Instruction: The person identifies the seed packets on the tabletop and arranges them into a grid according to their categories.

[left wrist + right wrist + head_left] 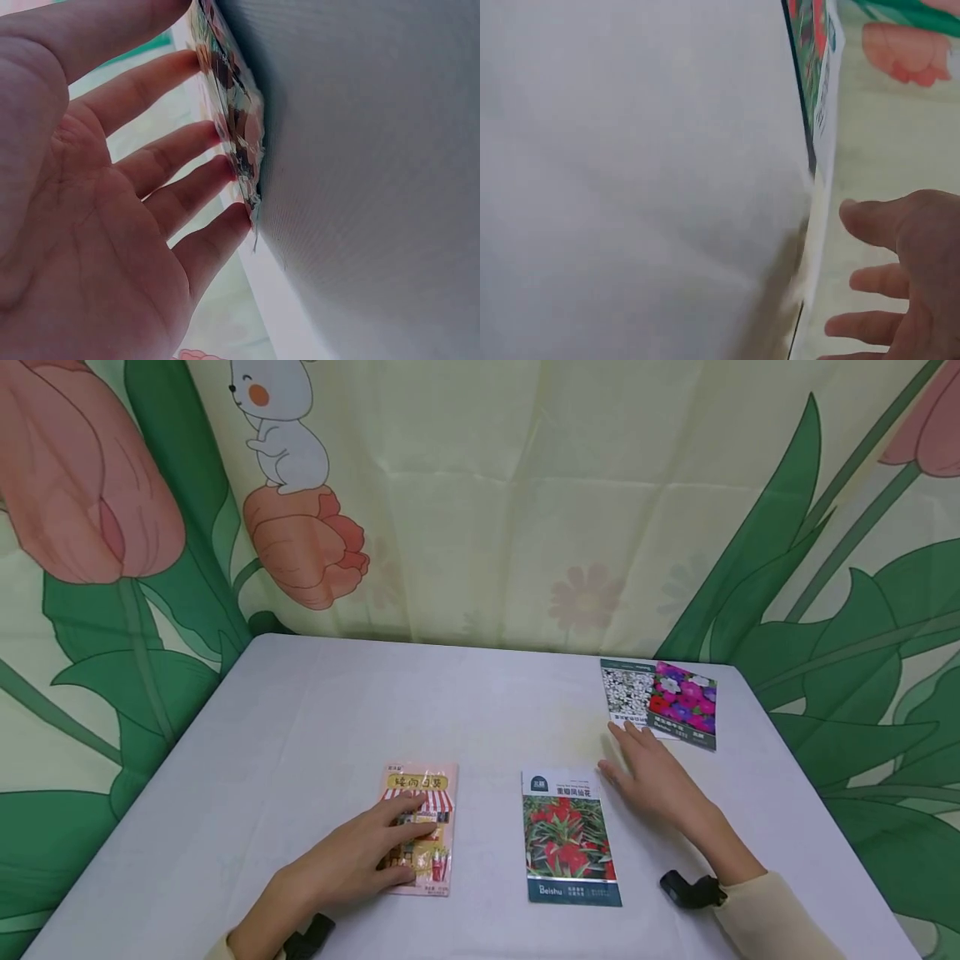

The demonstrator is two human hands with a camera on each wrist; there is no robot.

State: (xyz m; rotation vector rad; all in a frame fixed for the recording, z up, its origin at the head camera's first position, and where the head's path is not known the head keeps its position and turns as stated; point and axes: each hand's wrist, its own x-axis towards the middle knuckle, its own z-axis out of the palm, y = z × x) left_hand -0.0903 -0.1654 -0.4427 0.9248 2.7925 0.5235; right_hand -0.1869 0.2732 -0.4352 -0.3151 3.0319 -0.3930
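A pink seed packet (pixel 446 856) with a striped awning print lies flat on the white table. My left hand (pixel 352 852) rests on it, fingers spread. In the left wrist view, the fingertips touch the packet's crinkled surface (pixel 238 124). To the right lies a packet with red flowers (pixel 567 839), untouched. My right hand (pixel 651 777) is spread between that packet and two overlapping ones at the back, holding nothing. Of these, one shows white flowers (pixel 628 692) and the upper one pink and purple flowers (pixel 684 700). The right fingertips appear close to the white-flower packet; contact is unclear.
The white-covered table (pixel 360 702) ends at a hanging cloth (pixel 465 527) printed with tulips and a white animal. Dark wrist cameras sit at both cuffs, the right one (pixel 690 891) just above the tabletop.
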